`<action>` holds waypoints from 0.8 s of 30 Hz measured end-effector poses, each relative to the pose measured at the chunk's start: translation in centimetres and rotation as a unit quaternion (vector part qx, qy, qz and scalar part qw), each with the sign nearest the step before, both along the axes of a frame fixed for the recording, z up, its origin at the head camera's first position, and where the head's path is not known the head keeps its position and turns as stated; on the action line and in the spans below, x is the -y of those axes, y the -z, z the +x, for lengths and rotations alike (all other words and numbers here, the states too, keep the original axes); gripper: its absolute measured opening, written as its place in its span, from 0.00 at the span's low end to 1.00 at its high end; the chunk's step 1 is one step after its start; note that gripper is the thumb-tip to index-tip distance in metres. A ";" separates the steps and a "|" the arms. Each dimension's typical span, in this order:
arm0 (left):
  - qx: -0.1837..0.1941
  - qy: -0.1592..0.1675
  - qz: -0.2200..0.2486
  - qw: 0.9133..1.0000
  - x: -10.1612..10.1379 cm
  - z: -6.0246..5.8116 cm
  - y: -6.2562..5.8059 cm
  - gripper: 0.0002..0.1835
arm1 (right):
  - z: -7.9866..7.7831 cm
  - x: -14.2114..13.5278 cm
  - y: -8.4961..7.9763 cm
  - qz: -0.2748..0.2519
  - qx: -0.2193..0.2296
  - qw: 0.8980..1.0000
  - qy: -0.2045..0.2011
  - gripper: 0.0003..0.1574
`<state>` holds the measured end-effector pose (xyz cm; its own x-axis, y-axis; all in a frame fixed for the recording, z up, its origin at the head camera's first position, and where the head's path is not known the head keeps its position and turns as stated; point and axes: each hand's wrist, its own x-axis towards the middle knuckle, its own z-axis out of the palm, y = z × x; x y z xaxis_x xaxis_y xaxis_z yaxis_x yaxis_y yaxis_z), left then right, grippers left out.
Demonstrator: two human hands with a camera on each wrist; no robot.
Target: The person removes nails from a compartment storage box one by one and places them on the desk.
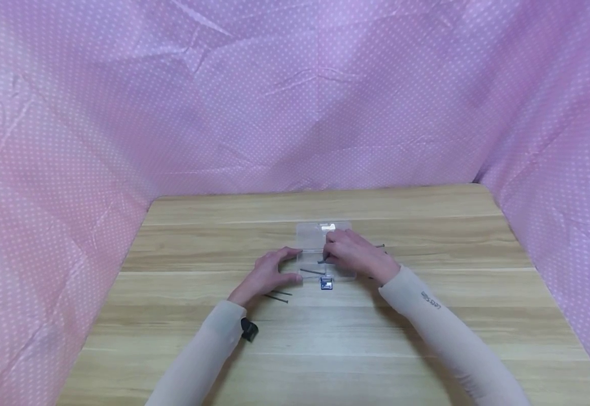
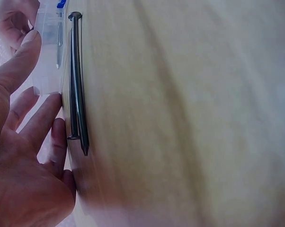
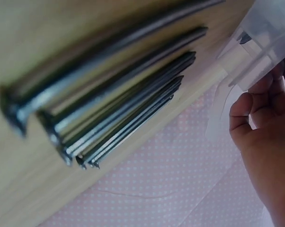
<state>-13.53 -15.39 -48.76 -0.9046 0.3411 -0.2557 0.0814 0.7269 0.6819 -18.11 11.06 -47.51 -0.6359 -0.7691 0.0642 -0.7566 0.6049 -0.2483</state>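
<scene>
A clear plastic box (image 1: 343,275) lies on the table with its lid (image 1: 307,234) folded back. My left hand (image 1: 267,273) holds the box's left end, thumb at the front and fingertips at the back. Inside the left compartment rests a nail (image 1: 312,272). Over the box, my right hand (image 1: 352,251) pinches another nail (image 1: 321,261), its fingers curled and hiding most of the shank. In the right wrist view that hand (image 3: 268,123) is beside the box wall (image 3: 270,33). A small blue label (image 1: 327,283) shows at the box's front catch.
Two long nails (image 2: 78,80) lie side by side on the wooden table (image 1: 325,349), just in front of the left hand. Several more nails (image 3: 131,76) lie in a row under the right wrist. Pink dotted cloth (image 1: 295,113) hangs behind and at both sides.
</scene>
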 end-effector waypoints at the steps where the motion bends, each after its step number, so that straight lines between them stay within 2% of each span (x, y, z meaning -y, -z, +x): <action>1: 0.001 0.000 0.001 1.000 0.0 0.0 0.0 0.36 | 0.1 -0.1 0.0 -0.003 0.000 1.000 0.001 0.04; 15: -0.008 -0.002 -0.005 1.000 -0.1 0.0 -0.1 0.35 | 0.6 -1.0 -0.6 -0.038 0.039 0.998 0.020 0.04; 24: -0.010 -0.003 0.000 1.000 -0.1 0.1 -0.1 0.36 | 0.5 -1.1 -0.8 -0.063 0.086 0.993 0.052 0.05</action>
<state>-13.47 -15.30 -48.70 -0.9115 0.3356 -0.2378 0.0908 0.7281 0.6794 -17.59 12.17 -46.75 -0.7213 -0.6915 0.0398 -0.6318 0.6333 -0.4470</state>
